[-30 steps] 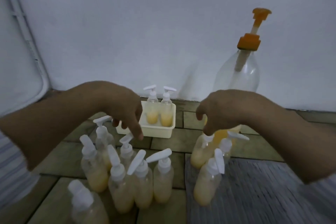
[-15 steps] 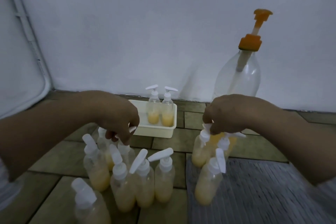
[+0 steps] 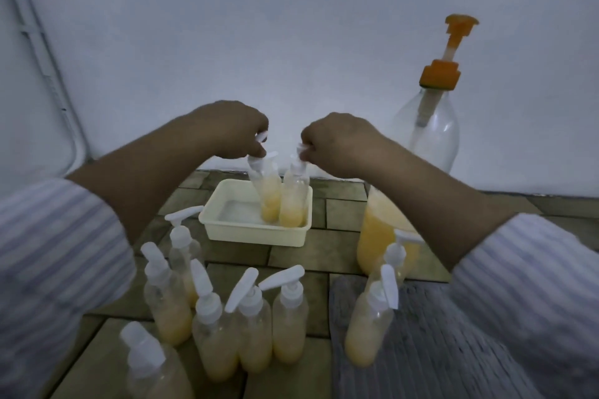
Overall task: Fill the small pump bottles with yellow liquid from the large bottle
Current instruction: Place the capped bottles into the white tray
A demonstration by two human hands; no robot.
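Beyond and to the right of the right fingers: large bottle, clear plastic, orange pump on top, yellow liquid only in its lower part, standing against the wall; probably heavy at the base and slick, best steadied low on the body rather than by the tall pump stem. Directly below both sets of fingers: cream tray, shallow and rigid, carrying two small pump bottles. Left hand curled, fingertips pinching the white pump head of the left tray bottle, tilted leftward at the top. Right hand likewise curled, pinching the pump head of the right tray bottle, nearly upright, touching its neighbour. Both roughly a third full, so light, thin-walled, easily tipped; firmest hold likely at the collar under the pump. Nearer than the fingers, on the tiled floor: cluster of small filled bottles, more at right on a grey mat.
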